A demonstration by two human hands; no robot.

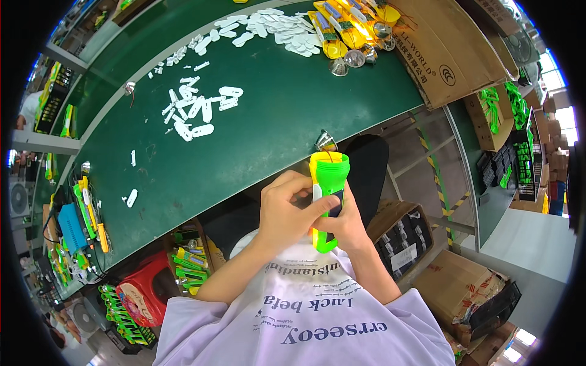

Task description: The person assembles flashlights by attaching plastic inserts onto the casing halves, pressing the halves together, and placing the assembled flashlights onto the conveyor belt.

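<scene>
Between my two hands, just in front of my chest, is a green and yellow flashlight body (332,177), its open threaded end up. A silver reflector (326,141) hangs out of that end on wires, near the green table's edge. My right hand (349,224) is wrapped round the body from the right. From the left, my left hand (285,204) closes on it, with the thumb laid across its dark front panel and the fingers beside a white piece on its side. My palms hide part of the lower body.
White plastic pieces (198,107) lie scattered on the green table (256,140). Yellow flashlight halves (351,27) with reflectors sit at the far edge beside a large cardboard box (442,52). Boxes of parts (403,241) stand low at the right; a red stool (146,287) is at left.
</scene>
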